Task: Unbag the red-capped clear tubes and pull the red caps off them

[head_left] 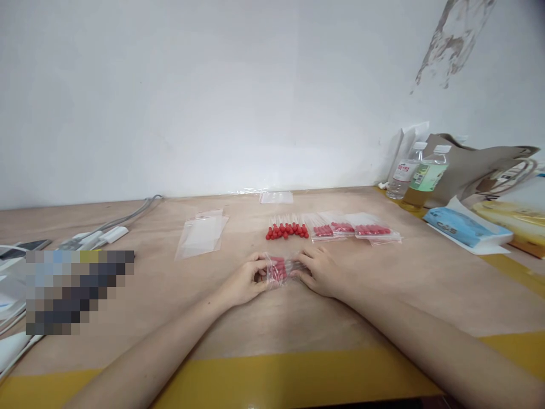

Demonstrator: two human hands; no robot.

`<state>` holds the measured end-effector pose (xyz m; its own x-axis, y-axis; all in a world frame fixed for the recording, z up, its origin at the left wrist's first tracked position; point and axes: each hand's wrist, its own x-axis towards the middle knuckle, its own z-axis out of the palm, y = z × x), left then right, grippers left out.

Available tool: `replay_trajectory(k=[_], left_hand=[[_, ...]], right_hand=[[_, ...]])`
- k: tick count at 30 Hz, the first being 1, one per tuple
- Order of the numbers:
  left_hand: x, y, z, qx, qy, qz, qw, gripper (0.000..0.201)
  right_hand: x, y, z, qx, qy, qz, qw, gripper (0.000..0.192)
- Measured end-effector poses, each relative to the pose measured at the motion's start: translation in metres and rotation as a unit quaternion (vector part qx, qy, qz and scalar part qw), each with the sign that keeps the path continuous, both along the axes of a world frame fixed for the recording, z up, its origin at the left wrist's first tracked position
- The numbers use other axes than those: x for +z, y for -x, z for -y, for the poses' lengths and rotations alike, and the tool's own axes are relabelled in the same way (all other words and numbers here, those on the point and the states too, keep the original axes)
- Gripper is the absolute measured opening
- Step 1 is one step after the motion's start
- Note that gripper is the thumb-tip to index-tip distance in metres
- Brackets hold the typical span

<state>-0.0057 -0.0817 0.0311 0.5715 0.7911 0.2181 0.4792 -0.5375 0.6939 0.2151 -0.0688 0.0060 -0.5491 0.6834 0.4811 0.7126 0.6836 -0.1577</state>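
Low over the middle of the table, my left hand [244,281] grips one end of a small clear plastic bag [279,270] with several red-tipped sticks in it. My right hand [321,271] holds the other end, its fingers closed round the pale ends of the sticks. Just behind lies a loose pile of red-tipped sticks [287,230] with whitish shafts. To its right, filled bags [372,227] of the same sticks lie overlapping. A stack of flat clear bags [200,234] rests to the left.
Another clear packet [276,197] lies by the wall. At right stand two bottles [428,170], a blue tissue pack [468,227] and a grey bag [481,165]. Cables [131,216] and a blurred-out object [76,289] occupy the left side. Yellow tape [276,378] runs along the front edge.
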Motion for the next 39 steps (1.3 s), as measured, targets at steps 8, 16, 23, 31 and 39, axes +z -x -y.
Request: replay_trajectory(k=[8,16,23,31,39], left_hand=[[-0.002,-0.006,0.008,-0.004,-0.141,-0.046,0.989,0.012],[-0.002,-0.007,0.008,-0.003,-0.124,-0.071,0.99,0.015],[0.0,0.021,-0.004,0.046,-0.028,-0.006,0.999,0.012],[0.001,0.036,-0.01,-0.014,0.055,0.013,0.998,0.016],[0.016,0.057,-0.018,0.003,0.097,-0.005,0.995,0.018]], right_hand=[[0.002,-0.003,0.002,0.002,0.003,-0.012,1.0,0.025],[0.002,-0.003,0.002,0.002,0.01,-0.012,1.0,0.025],[0.001,-0.005,0.0,-0.003,0.032,-0.007,0.999,0.027],[0.0,-0.005,0.0,-0.003,0.037,-0.014,0.999,0.029],[0.003,-0.006,0.002,-0.007,0.049,-0.009,0.999,0.029]])
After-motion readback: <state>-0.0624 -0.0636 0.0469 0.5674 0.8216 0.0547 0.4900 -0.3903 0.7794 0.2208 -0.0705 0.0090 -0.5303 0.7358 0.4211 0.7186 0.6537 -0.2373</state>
